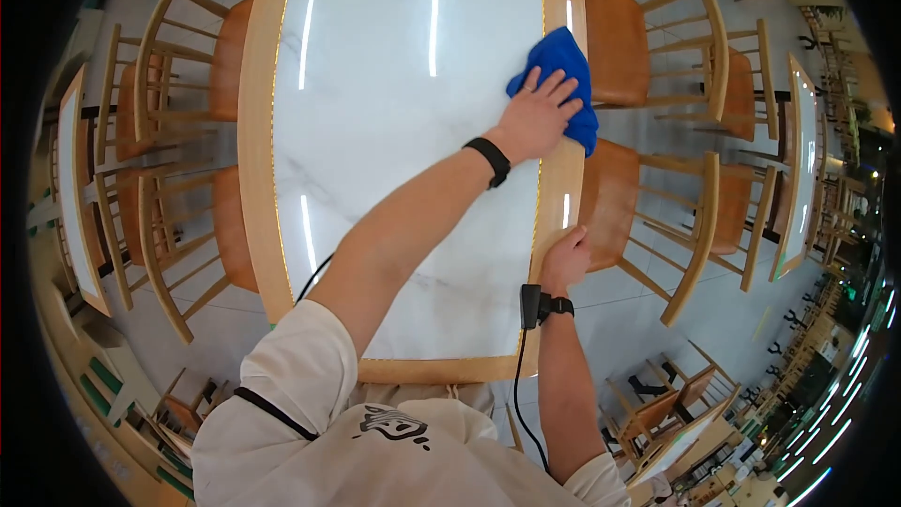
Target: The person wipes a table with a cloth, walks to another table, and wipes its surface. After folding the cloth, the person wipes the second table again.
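Observation:
My left hand (540, 117) lies palm down on a blue cloth (580, 61), its fingers spread and pressing on it. The cloth is bunched over the right wooden border of the table (404, 225) and partly overhangs the edge. The tabletop is white with a marble look and a wooden border. Nearer to me, my right hand (566, 258) is closed over the same right edge; some of its fingers are hidden. A black device (530, 306) with a cable is strapped by my right wrist, and a black band (489, 161) circles the left wrist.
Wooden chairs with orange-brown seats flank the table, including a right-hand chair (610, 207) beside my right hand and a left-hand chair (235, 225). Another table (793, 169) stands farther right, and one more table (80, 188) is at far left.

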{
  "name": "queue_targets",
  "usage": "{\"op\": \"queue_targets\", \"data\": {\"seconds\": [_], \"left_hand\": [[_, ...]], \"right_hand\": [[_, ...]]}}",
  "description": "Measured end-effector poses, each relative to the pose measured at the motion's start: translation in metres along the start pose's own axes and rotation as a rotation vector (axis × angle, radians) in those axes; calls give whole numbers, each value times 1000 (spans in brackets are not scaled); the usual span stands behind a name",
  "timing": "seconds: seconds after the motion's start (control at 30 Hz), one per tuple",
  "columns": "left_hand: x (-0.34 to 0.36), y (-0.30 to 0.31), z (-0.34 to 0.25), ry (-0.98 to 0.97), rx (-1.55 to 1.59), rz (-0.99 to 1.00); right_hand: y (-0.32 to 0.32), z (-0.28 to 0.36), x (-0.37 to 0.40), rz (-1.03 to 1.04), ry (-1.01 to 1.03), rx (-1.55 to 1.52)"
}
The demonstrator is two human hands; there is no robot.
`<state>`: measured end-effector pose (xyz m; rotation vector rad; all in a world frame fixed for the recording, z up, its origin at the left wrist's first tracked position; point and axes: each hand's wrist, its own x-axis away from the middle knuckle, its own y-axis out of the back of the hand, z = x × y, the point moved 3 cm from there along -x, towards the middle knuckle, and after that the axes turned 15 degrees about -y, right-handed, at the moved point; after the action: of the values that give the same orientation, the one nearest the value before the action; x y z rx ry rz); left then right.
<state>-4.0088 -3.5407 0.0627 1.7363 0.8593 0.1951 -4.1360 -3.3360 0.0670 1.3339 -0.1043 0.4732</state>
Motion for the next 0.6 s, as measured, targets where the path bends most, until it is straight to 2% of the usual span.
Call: {"op": "queue_targets", "data": {"seconds": [0.07,0.13,0.23,0.53,0.6], "left_hand": [[3,5,29,21,-66,-48],[14,14,63,128,-230,-67],[44,41,112,301,-309,-58],[198,133,235,819,-518,-62],[234,145,256,919,-531,-128]], "right_hand": [[0,4,0,-4,12,-6],[-4,-1,-3,-31,-17,-16],[-7,-4,-4,-55,-8,-8],[-7,-5,-5,-43,-6,-10],[-9,-10,-8,-58,1,4]]}}
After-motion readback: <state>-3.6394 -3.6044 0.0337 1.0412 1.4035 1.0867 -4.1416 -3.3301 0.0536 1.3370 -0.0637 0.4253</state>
